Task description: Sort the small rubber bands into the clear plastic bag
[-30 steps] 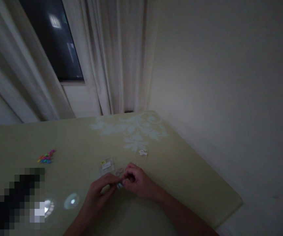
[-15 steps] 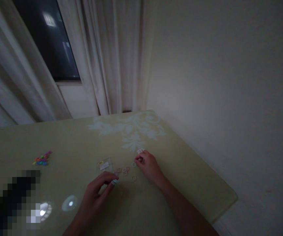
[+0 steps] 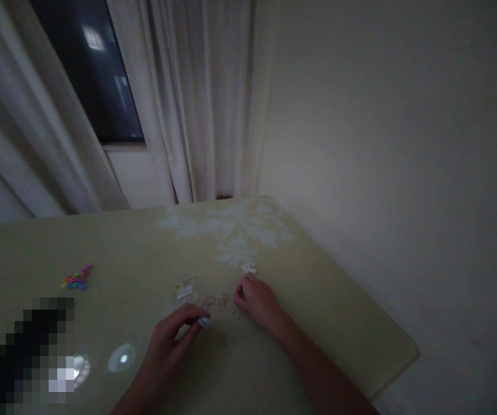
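My left hand (image 3: 174, 337) pinches a small pale piece (image 3: 204, 321) between thumb and fingertips just above the yellow-green table (image 3: 144, 248). My right hand (image 3: 254, 300) rests on the table to the right, fingers curled over something too small to make out. Between the hands lie a few small pinkish rings (image 3: 216, 301) and a clear ring (image 3: 235, 314). A small clear packet (image 3: 185, 290) with a yellow mark lies just beyond them. A small white piece (image 3: 249, 268) sits just past my right hand.
A pile of bright coloured small pieces (image 3: 76, 279) lies at the left of the table. A blurred dark object (image 3: 23, 351) sits at the near left. Curtains (image 3: 196, 98) and a dark window (image 3: 88, 63) stand behind; the table's right edge (image 3: 360, 288) meets a plain wall.
A second ago both hands were together on one small piece. My right hand reached out to the white piece, then drew back toward the rings. My left hand stayed put.
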Tool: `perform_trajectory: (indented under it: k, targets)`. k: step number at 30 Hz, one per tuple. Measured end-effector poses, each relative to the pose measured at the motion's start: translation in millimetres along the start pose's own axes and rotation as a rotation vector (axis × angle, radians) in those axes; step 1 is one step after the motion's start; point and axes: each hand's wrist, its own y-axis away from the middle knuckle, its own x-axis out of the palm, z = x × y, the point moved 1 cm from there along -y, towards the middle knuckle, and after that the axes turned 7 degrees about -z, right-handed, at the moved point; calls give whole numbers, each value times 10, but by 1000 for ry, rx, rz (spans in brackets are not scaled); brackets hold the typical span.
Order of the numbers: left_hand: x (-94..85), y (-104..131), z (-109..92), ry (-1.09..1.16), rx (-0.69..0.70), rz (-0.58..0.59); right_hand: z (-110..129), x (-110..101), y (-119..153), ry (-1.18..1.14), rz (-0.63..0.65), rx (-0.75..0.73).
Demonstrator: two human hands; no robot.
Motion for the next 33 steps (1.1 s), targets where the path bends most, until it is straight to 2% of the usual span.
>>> perform_trajectory:
  k: [5, 12, 16, 20, 22, 26, 33]
  targets:
    - [-2, -14, 12, 21, 19, -7, 15, -16, 12, 44, 8, -19]
    - [-4, -10, 11, 31, -2, 13, -13, -40, -6, -65, 13, -11]
    - [-5, -2, 41, 49, 22, 4, 65, -101, -22, -388, -16, 54]
    - [3, -1, 59, 65, 53, 24, 285, -127, 60, -914, 230, 19]
    - [-1, 3, 51, 70, 43, 21, 392, -121, 120, -1080, 317, -22]
    - [-28, 7, 17, 51, -26, -8, 477, -85, 180, -1186, 344, -24]
    - [-35, -30, -32, 97, 60, 16, 486, -29, 177, -1198, 352, -2]
